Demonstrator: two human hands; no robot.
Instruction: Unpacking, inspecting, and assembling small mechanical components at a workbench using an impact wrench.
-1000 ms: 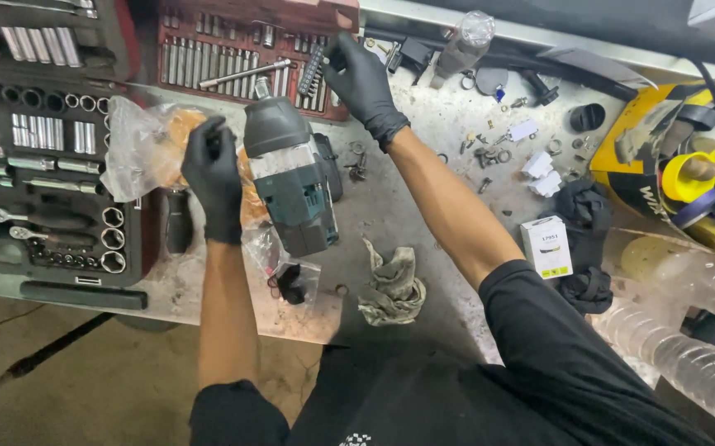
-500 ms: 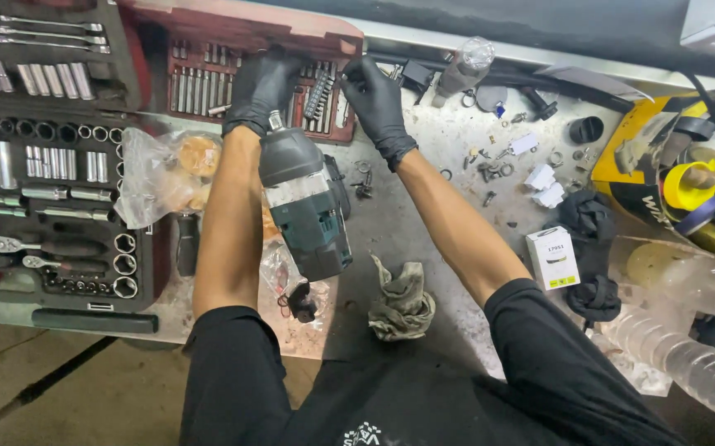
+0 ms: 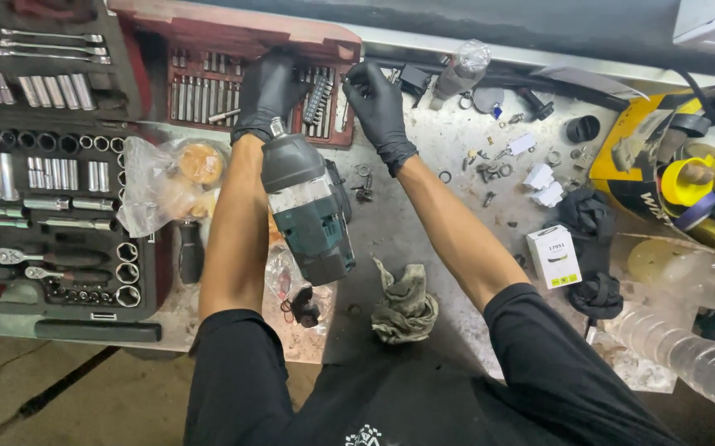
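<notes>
Black-gloved hands, both over red bit case [image 3: 209,37] at table's far edge | left hand [image 3: 268,92] curled among bits, grip unclear | right hand [image 3: 376,103] pinching small bit | teal impact wrench [image 3: 312,211] idle, bit not fitted, we judge.

Cluttered grey workbench [image 3: 423,248] (stained) above concrete floor [image 3: 68,396].
</notes>
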